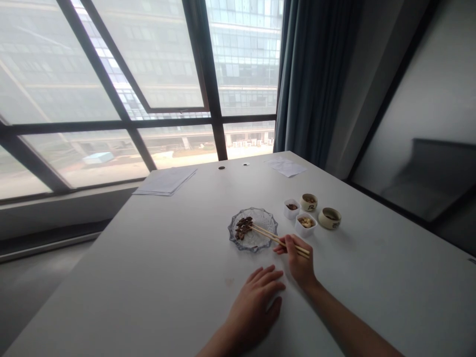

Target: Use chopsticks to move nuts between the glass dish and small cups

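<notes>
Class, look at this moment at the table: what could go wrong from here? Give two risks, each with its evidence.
The chopsticks might push some dark pieces over the rim, since these lie towards one side of the glass dish.
The right hand could knock the nearest white cup, which sits close beside its knuckles.

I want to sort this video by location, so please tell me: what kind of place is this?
Probably an office or meeting room: a large white table with paper sheets, a dark curtain, and wide framed windows facing a big building.
</notes>
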Available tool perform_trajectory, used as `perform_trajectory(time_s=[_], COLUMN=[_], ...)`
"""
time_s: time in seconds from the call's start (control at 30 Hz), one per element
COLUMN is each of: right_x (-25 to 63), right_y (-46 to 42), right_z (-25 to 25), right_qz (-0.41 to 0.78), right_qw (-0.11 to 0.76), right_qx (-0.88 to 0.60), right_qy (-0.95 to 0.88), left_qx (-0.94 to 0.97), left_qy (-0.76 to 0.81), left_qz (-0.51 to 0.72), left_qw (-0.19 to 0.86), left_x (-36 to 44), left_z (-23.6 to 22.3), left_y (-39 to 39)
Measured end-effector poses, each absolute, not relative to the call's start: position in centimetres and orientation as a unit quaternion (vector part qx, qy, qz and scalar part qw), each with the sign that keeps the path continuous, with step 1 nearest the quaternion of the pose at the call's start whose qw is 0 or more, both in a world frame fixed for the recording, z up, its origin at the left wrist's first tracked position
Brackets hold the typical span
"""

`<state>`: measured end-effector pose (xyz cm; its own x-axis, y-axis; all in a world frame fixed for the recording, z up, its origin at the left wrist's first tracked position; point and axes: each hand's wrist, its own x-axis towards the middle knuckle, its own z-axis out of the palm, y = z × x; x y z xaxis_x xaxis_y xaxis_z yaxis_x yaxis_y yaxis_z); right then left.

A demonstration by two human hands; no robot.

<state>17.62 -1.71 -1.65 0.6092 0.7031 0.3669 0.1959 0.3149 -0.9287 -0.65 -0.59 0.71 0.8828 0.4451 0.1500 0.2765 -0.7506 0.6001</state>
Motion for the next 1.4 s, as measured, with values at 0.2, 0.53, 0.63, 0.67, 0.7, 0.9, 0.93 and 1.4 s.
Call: perform_trajectory(time_s=[0.2,0.53,0.63,0.67,0.7,0.9,0.93,1.4], right_x=[17.7,17.1,17.1,17.2,17.2,17.1,17.1,20.7], right_y=[-1.6,-1.4,-1.3,-1.3,-1.2,-1.5,-1.6,-2.6], right_z=[-1.3,-0.8,-1.1,-1.2,-1.3,-1.3,-1.2,0.3], right_qz=[0.196,0.222,0.217,0.214,0.211,0.178,0.168,-0.003], right_qw=[0.696,0.672,0.676,0.678,0.680,0.693,0.696,0.730], right_qx=[-0.568,-0.565,-0.561,-0.560,-0.560,-0.553,-0.552,-0.594], right_qy=[-0.393,-0.423,-0.425,-0.425,-0.425,-0.427,-0.426,-0.339], left_qx=[0.924,0.921,0.922,0.922,0.922,0.922,0.922,0.924], left_qy=[0.200,0.201,0.201,0.201,0.200,0.197,0.197,0.195], left_qz=[0.141,0.138,0.139,0.139,0.140,0.140,0.141,0.151], left_qw=[0.295,0.303,0.302,0.302,0.302,0.303,0.302,0.291], left_x=[-0.6,-0.6,-0.7,-0.7,-0.7,-0.6,-0.6,-0.7], left_z=[0.6,0.9,0.9,0.9,0.9,0.9,0.8,0.5], left_y=[-0.5,-0.5,-0.6,-0.6,-0.6,-0.5,-0.5,-0.6])
